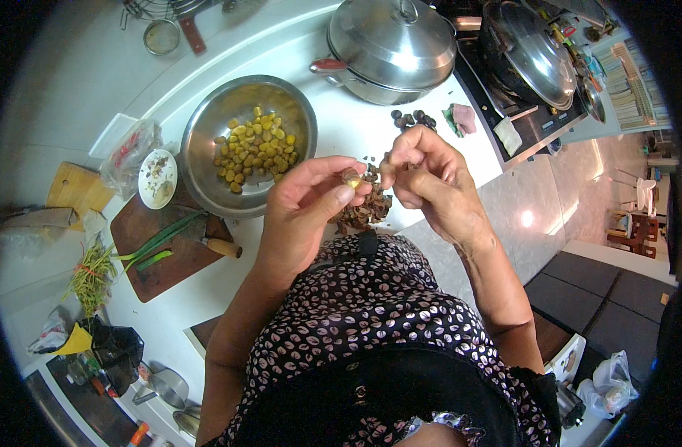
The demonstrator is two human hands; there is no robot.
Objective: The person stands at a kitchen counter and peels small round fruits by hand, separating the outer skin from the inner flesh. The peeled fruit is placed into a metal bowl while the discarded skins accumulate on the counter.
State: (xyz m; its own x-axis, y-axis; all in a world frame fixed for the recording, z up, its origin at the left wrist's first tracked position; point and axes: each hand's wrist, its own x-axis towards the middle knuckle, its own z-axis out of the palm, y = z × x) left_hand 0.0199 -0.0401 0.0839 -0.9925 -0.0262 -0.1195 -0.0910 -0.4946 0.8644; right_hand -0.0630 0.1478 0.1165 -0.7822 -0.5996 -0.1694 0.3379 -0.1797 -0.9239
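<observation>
Between the thumb and fingers of my left hand (307, 207) is a partly peeled chestnut (351, 177), its yellow flesh showing beside brown shell. My right hand (433, 179) is raised just to the right, apart from the nut, with its fingers curled; a small brown bit may be at the fingertips, but I cannot tell. Beneath both hands lies a heap of brown shell pieces (369, 209) on the white counter (288, 61). At left stands a steel bowl (193, 142) with many peeled chestnuts (251, 142). Several dark unpeeled chestnuts (412, 119) sit beyond my right hand.
A lidded steel pot (394, 50) stands at the back, near a stove (514, 134) with a covered wok (534, 56). On the left, a cutting board (156, 279) bears scallions (165, 237) and a wooden-handled knife (223, 247). A small white dish (157, 179) adjoins the bowl.
</observation>
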